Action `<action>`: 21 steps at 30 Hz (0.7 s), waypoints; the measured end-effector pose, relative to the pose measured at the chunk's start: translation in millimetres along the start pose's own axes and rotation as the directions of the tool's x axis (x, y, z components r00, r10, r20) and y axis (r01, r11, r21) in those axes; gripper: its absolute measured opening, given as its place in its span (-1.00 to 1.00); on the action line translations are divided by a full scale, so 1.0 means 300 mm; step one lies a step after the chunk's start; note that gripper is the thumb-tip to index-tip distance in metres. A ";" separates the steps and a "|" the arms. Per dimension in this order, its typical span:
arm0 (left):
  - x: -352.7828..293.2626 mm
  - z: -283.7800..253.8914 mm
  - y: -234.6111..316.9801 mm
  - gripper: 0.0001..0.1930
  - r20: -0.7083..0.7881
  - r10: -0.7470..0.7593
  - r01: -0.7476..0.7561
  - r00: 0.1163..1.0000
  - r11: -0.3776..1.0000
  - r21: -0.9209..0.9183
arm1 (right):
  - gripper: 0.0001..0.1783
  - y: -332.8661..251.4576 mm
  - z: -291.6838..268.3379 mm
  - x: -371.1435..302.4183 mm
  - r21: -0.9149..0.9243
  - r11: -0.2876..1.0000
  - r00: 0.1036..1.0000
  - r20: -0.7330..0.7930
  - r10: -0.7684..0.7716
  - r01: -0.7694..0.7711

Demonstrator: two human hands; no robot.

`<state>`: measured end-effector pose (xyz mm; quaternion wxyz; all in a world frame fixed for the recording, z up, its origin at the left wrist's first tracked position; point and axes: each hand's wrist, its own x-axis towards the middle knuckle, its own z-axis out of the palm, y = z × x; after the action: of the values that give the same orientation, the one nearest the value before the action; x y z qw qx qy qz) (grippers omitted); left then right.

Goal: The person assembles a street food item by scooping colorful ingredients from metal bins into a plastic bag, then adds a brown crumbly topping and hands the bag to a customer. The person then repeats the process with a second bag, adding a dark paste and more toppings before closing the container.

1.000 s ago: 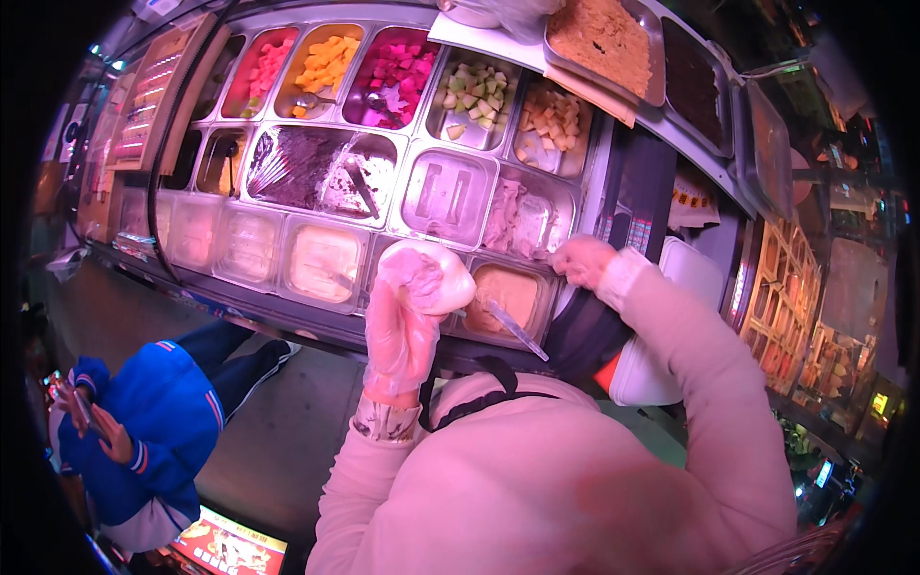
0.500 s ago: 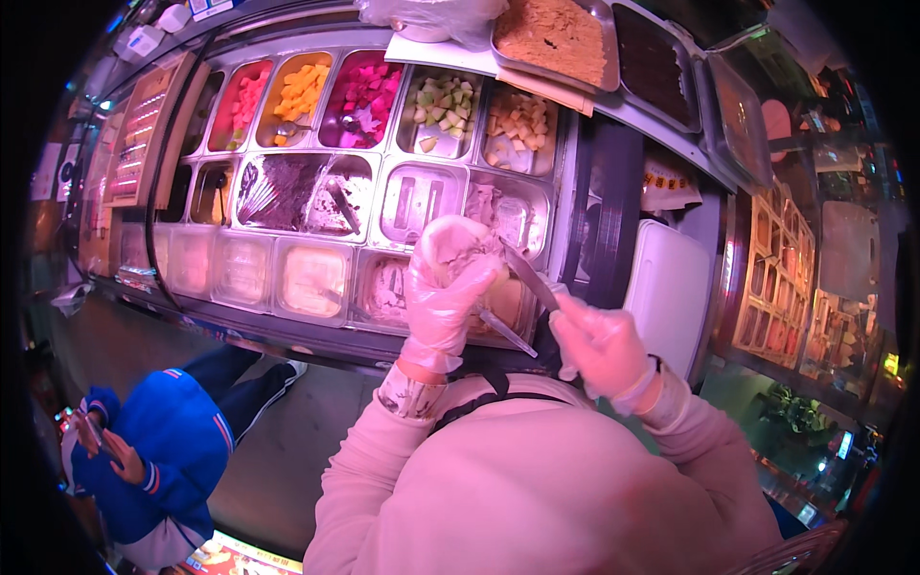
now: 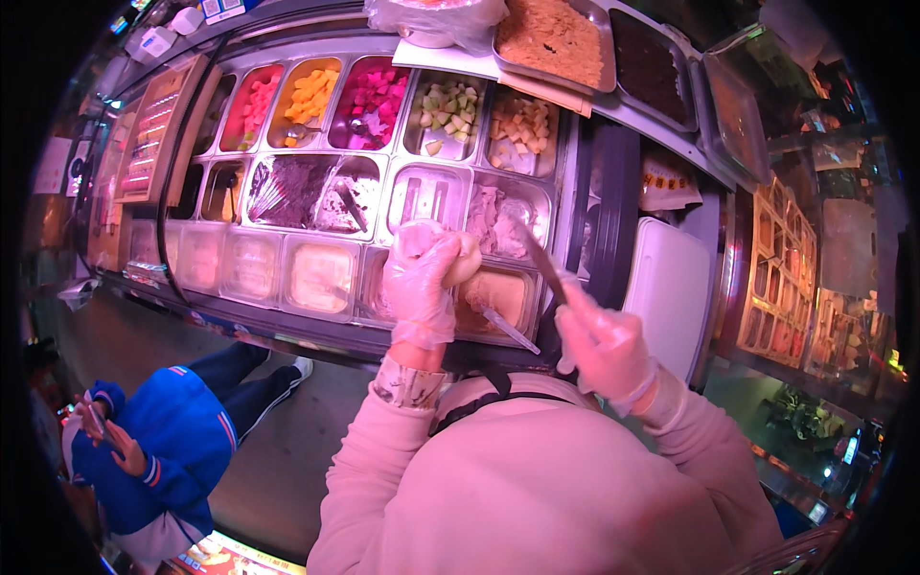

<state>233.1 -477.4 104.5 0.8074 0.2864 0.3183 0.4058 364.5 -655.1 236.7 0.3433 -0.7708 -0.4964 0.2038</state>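
In a clear plastic glove, my left hand (image 3: pixel 420 305) is closed around a pale, rounded, dough-like piece (image 3: pixel 466 259); its kind is not clear. It is held above the near part of the counter. My right hand (image 3: pixel 606 350), gloved too, grips a narrow flat spatula (image 3: pixel 544 261). The spatula's tip reaches into a metal pan of lilac-pink paste (image 3: pixel 491 222). Just below my hands sits a pan of light brown filling (image 3: pixel 508 292) with a clear-handled utensil (image 3: pixel 510 329) leaning in it. My left hand partly hides the neighbouring near pan.
Along the back are pans of pink, yellow, magenta, green and pale orange cubes (image 3: pixel 522 125). A dark filling pan (image 3: pixel 287 192) stands left of centre. Trays of crumbs (image 3: pixel 554 43) stand behind. A white lidded box (image 3: pixel 661 297) is right. A person in blue (image 3: pixel 163 441) holds a phone at lower left.
My left hand has moved left and slightly down with the pale piece, away from the spatula. The spatula, which was against the piece, now has its tip at the lilac-pink paste.
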 end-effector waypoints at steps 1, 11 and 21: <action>-0.002 -0.002 0.020 -0.79 0.047 -0.028 0.030 0.998 0.998 -0.053 | -0.50 0.036 -0.007 0.004 0.208 0.967 0.987 0.101 0.127 -0.145; 0.016 -0.175 0.006 -0.83 0.372 -0.173 0.269 0.912 0.937 -0.221 | -0.54 0.021 0.034 0.053 0.511 0.700 0.857 0.415 0.307 -0.499; -0.061 -0.001 0.089 -0.71 0.026 -0.126 0.129 0.992 0.967 -0.218 | -0.49 0.049 0.105 0.025 0.454 0.793 0.890 0.392 0.231 -0.406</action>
<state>211.8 -479.3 128.7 0.8604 0.1771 0.2845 0.3838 356.1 -642.1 204.8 0.4161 -0.6778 -0.3311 0.5078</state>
